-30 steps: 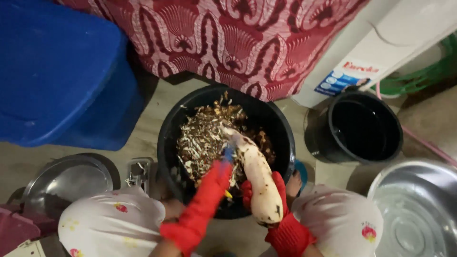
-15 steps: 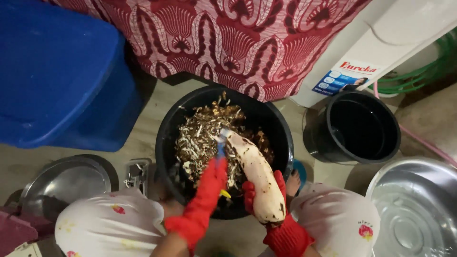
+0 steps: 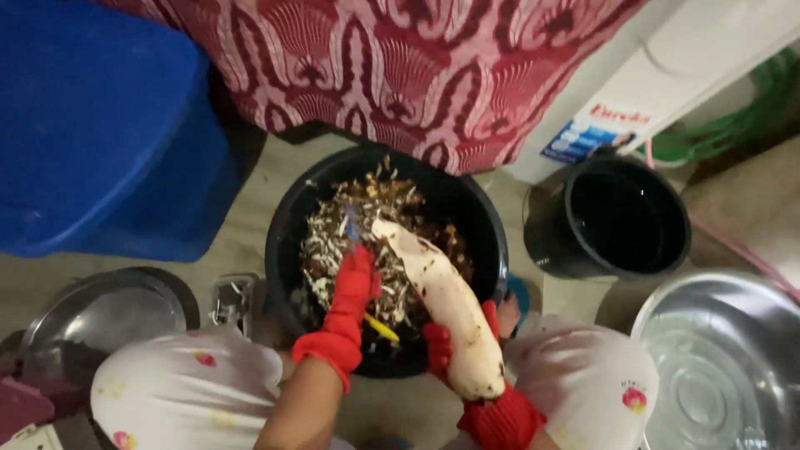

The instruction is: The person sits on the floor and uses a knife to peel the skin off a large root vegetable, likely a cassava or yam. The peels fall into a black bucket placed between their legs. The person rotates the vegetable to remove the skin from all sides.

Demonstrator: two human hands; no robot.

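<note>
A long pale root (image 3: 442,300), mostly peeled with brown specks, slants over a black basin (image 3: 487,221) filled with brown and white peelings (image 3: 367,212). My right hand (image 3: 437,350), in a red glove, grips the root's near end from below. My left hand (image 3: 350,304), also in a red glove, holds a peeler with a yellow handle (image 3: 380,327). Its blue head lies against the root's far tip. My knees, in white patterned cloth, flank the basin.
A big blue bin (image 3: 92,125) stands at the far left and a red patterned cloth (image 3: 433,67) hangs behind. A black bucket (image 3: 621,217) and a steel bowl (image 3: 725,367) are on the right, a steel plate (image 3: 104,317) on the left.
My left hand has slid the peeler a little farther along the root toward its far tip. The root has shifted slightly left over the basin.
</note>
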